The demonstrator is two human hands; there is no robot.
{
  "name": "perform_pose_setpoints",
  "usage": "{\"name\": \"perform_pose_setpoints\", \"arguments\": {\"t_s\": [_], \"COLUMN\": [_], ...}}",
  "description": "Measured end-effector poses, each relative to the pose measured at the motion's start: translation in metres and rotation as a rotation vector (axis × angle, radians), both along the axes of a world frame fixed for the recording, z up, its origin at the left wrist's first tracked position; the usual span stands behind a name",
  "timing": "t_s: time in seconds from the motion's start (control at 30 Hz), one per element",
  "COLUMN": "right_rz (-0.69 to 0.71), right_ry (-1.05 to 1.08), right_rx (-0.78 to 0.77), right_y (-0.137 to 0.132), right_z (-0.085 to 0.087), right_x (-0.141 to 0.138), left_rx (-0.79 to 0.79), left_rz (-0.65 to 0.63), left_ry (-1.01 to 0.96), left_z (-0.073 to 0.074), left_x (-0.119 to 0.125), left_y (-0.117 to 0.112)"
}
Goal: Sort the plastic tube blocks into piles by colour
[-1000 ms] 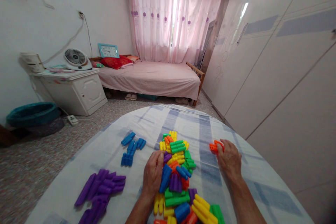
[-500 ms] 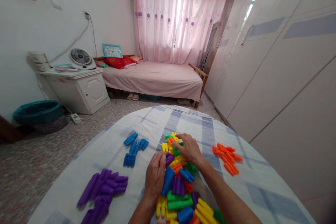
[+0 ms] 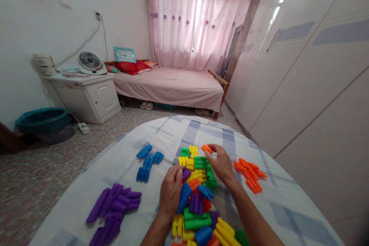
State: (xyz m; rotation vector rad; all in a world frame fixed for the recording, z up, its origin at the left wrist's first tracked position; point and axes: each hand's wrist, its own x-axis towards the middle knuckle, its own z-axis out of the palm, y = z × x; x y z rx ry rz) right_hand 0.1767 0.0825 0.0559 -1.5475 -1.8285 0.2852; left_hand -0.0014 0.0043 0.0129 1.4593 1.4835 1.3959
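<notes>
My right hand (image 3: 221, 163) pinches an orange block (image 3: 206, 148) made of joined, finger-like tubes, just above the far right side of a mixed pile. My left hand (image 3: 170, 186) lies along the left edge of this pile, fingers curled around a purple block (image 3: 186, 173); its fingertips are partly hidden. Between the hands are yellow blocks (image 3: 198, 177), a green block (image 3: 201, 162) and a blue block (image 3: 184, 198). More green blocks (image 3: 197, 221) and yellow blocks (image 3: 226, 232) reach the near edge of view.
Separate groups lie on the checked tablecloth (image 3: 173, 132): blue blocks (image 3: 148, 163) at left, purple blocks (image 3: 115, 207) nearer on the left, orange blocks (image 3: 250, 175) at right. A bed (image 3: 173, 84), a white cabinet (image 3: 100, 100) and a wardrobe (image 3: 305, 96) stand around the table.
My right hand has picked the orange block off the far part of the pile and moved it to the right. My left hand has stayed nearly in place.
</notes>
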Motion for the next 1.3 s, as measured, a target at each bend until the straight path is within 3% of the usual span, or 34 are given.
{"name": "perform_pose_setpoints", "arguments": {"t_s": [0.17, 0.27, 0.37, 0.5, 0.73, 0.97, 1.13, 1.3], "right_rz": [-0.203, -0.407, -0.532, -0.531, -0.614, -0.717, -0.713, -0.680], "right_ry": [0.084, -0.040, -0.107, -0.057, 0.147, 0.315, 0.328, 0.279], "right_rx": [0.091, 0.176, 0.166, 0.066, 0.081, 0.081, 0.081, 0.212], "right_y": [-0.021, -0.038, -0.052, -0.060, -0.075, -0.108, -0.108, -0.102], "right_z": [-0.005, -0.021, -0.044, -0.061, -0.063, -0.079, -0.074, -0.061], "right_x": [0.082, 0.119, 0.136, 0.137, 0.126, 0.123, 0.119, 0.118], "left_rx": [-0.004, 0.001, 0.012, 0.029, 0.028, 0.029, 0.038, 0.035], "left_rz": [-0.002, 0.000, 0.000, 0.003, 0.015, 0.040, 0.036, 0.029], "left_ry": [0.006, 0.013, 0.013, 0.013, 0.012, 0.010, 0.046, 0.084], "left_z": [0.001, 0.001, -0.001, -0.003, -0.006, -0.003, -0.006, -0.009], "left_x": [0.001, 0.000, -0.001, -0.002, -0.002, -0.003, -0.004, -0.004], "left_y": [-0.001, -0.002, -0.001, 0.000, 0.001, 0.001, 0.001, 0.002]}}
